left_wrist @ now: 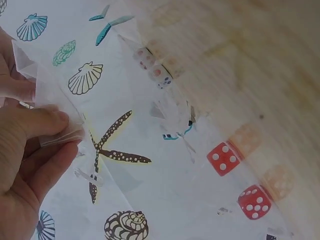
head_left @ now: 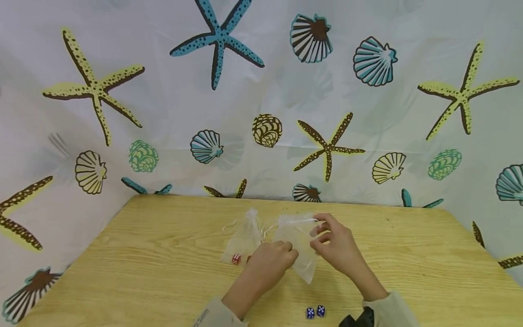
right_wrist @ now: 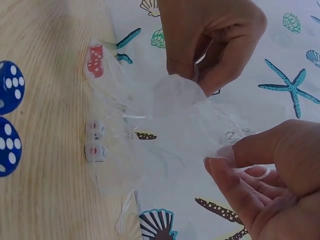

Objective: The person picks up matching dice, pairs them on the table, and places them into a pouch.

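Note:
A sheer white drawstring pouch [head_left: 304, 261] hangs between my two hands above the table. My left hand [head_left: 269, 263] pinches one side of its fabric between thumb and fingers. At the upper right of the pouch, my right hand [head_left: 337, 245] pinches the edge with thumb and fingertips, as the right wrist view also shows. Beside the left hand lies another sheer pouch [head_left: 245, 238] with two red dice [left_wrist: 223, 159] in it. Two white dice [right_wrist: 95, 140] show through sheer fabric in the right wrist view; in the head view they are hidden.
Two blue dice [head_left: 310, 313] sit near the front of the wooden table [head_left: 163, 254], close to the right forearm. A white cloth [head_left: 245, 100] printed with starfish and shells stands behind the table and along its sides.

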The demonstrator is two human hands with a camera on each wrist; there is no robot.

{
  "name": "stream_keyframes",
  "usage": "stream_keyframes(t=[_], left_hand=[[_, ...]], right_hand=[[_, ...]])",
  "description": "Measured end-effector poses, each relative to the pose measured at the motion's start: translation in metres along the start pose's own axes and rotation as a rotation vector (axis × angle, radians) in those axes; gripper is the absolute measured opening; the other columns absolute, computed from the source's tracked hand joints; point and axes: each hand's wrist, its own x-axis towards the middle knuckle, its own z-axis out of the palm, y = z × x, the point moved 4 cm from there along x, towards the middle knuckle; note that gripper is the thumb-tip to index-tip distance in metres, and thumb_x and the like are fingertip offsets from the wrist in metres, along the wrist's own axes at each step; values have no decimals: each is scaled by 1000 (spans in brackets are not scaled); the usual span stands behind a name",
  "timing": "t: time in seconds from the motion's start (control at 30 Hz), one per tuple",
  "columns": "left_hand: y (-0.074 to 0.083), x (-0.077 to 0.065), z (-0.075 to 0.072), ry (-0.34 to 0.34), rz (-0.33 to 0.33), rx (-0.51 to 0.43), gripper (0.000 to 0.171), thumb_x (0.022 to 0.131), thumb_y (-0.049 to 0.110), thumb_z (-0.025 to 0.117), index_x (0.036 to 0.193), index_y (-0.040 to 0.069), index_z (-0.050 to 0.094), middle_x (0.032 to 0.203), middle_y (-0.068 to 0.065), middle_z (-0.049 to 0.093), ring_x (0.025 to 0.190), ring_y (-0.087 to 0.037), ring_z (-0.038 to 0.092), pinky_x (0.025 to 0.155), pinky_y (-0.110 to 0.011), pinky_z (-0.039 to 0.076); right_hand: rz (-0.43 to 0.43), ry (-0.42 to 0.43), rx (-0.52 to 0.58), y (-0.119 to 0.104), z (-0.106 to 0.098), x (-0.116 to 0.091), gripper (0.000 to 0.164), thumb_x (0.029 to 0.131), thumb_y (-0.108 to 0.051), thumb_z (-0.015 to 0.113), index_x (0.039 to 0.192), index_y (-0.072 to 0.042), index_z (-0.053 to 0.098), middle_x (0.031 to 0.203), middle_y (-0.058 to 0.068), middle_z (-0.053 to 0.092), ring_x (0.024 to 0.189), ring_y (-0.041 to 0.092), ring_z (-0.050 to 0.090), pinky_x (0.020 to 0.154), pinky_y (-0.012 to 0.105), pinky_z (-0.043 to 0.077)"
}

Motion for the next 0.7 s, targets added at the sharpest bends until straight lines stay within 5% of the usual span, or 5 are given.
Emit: stream_keyframes(t=[0.17,0.33,0.57,0.7], left_hand=[[-5,1,-1,-25,-43,-92,6,81,15,72,86,17,70,79,5,64,66,-9,60,50,-20,45],[-21,-2,-5,21,-130,-315,22,84,28,72,101,14,71,94,2,68,80,-12,66,62,-24,53],[-48,-8,-2,223,-426,-646,29,85,19,71,111,6,67,102,-6,68,90,-20,66,74,-34,55],[-54,-11,12,247,-585,-913,44,87,17,70,125,2,55,115,-12,61,101,-26,60,84,-38,54]], right_hand=[[-8,17,18,3,-4,0,47,82,6,65,126,-3,52,95,13,66,81,24,69,60,24,56],[-34,31,40,4,-9,0,45,82,5,66,125,-2,52,94,14,65,80,24,69,60,23,56],[-87,19,58,1,-16,0,44,83,5,66,124,0,52,95,16,65,81,25,69,61,23,56],[-78,5,68,-1,-15,-2,45,82,5,66,125,-1,52,95,17,64,81,24,69,62,23,56]])
